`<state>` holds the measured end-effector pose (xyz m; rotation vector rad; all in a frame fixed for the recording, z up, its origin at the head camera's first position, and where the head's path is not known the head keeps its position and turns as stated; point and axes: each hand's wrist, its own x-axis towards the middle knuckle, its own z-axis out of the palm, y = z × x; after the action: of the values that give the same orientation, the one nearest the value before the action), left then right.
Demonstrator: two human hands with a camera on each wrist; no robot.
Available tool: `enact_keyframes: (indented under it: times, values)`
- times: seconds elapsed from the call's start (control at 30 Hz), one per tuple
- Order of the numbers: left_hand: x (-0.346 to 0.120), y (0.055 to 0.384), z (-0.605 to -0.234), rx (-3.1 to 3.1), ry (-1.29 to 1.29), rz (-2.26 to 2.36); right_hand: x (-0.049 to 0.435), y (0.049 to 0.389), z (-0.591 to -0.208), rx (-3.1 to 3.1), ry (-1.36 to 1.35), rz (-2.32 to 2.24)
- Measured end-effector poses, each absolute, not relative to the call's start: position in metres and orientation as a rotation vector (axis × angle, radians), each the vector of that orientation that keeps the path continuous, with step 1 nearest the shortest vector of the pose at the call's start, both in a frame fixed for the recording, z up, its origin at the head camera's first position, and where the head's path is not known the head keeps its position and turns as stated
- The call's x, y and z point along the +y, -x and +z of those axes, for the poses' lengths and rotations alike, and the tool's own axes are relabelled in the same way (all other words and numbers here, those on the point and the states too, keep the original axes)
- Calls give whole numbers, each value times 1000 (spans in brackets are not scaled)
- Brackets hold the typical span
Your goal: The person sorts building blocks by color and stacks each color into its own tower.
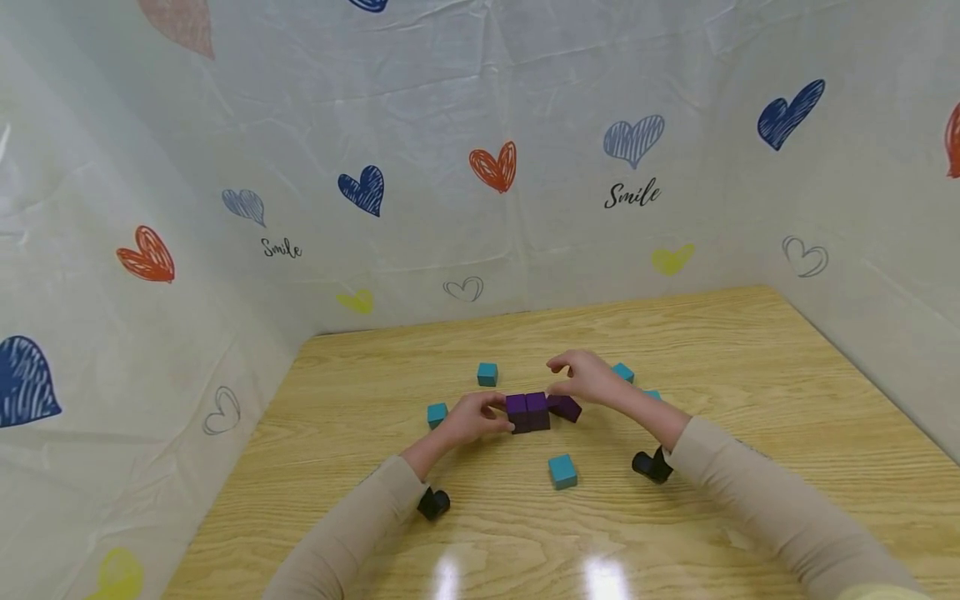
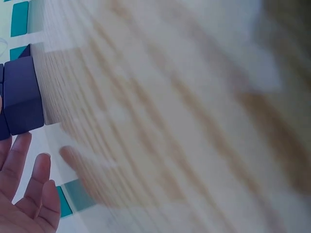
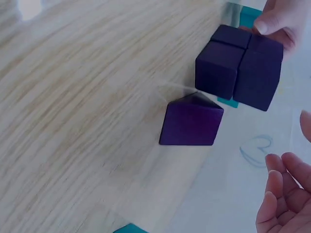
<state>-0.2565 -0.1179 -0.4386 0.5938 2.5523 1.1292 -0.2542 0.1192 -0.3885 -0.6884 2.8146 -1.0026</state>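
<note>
Purple blocks (image 1: 527, 412) stand pressed side by side near the middle of the table. My left hand (image 1: 471, 418) grips their left end, and in the right wrist view its thumb lies against the top of the joined blocks (image 3: 216, 70). Just right of them is a separate purple wedge (image 1: 565, 408), set at an angle; its triangular top shows in the right wrist view. Above this wedge my right hand (image 1: 592, 379) hovers with thumb and fingers apart, holding nothing. The left wrist view catches the purple blocks (image 2: 23, 94) at its left edge, beside the fingers.
Teal cubes lie around the hands: one behind (image 1: 487, 374), one at left (image 1: 437, 414), one in front (image 1: 562, 472), and others partly hidden by the right arm (image 1: 622, 372). Black wrist cameras (image 1: 652, 467) hang under both sleeves. A white heart-printed sheet (image 1: 420, 250) borders the wooden table (image 1: 360, 533).
</note>
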Motion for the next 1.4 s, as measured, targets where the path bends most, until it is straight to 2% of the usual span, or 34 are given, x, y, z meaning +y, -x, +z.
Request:
enact_keyframes:
  times: [0.63, 0.97, 1.3, 1.4]
  values:
    - [-122, 254, -436, 2517, -484, 1277, 118, 260, -421, 2834, 467, -750]
    - [-122, 254, -435, 2485, -498, 1345, 114, 257, -419, 2833, 375, -777]
    - [-117, 231, -400, 2484, -530, 1338, 114, 256, -419, 2840, 389, -795]
    - [-118, 234, -404, 2483, -516, 1341, 115, 256, -420, 2860, 411, -775]
